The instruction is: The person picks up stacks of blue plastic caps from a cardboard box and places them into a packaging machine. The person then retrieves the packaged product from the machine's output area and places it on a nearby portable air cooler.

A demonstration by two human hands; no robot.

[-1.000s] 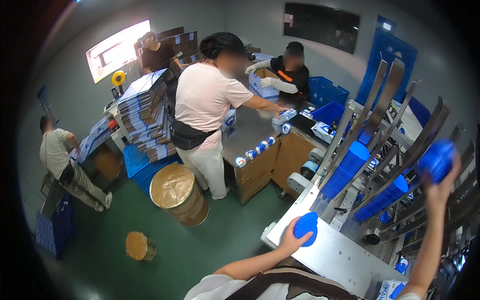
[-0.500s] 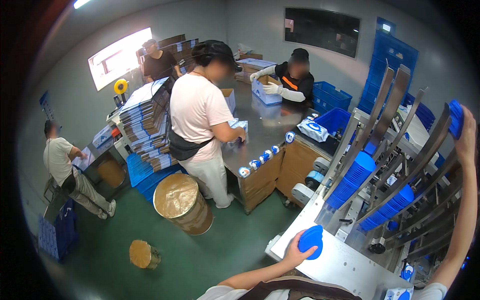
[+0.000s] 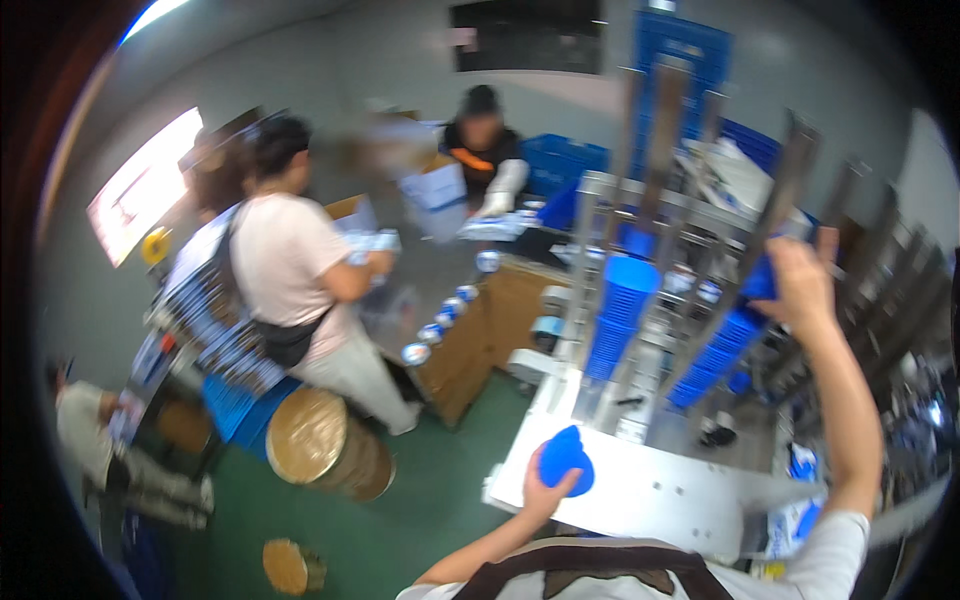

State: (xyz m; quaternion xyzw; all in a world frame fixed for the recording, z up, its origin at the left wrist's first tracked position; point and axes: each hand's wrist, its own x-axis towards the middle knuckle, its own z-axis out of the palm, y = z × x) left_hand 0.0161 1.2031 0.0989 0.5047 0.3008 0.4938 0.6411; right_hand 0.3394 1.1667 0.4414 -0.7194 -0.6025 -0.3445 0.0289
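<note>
Both hands full and well apart! The right forearm (image 3: 848,420) rises almost upright, wrist leaning inward, and the right hand (image 3: 800,282) wraps around blue lids (image 3: 760,280) at the top of the right-hand stack (image 3: 708,362), beside a metal rail (image 3: 785,190). Down low, the left forearm (image 3: 485,550) slants forward; the left hand (image 3: 545,492) grips more lids (image 3: 566,458) over the white plate (image 3: 640,485).

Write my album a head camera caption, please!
Left hand holds blue pieces; right hand holds more at the top of a blue stack.
</note>
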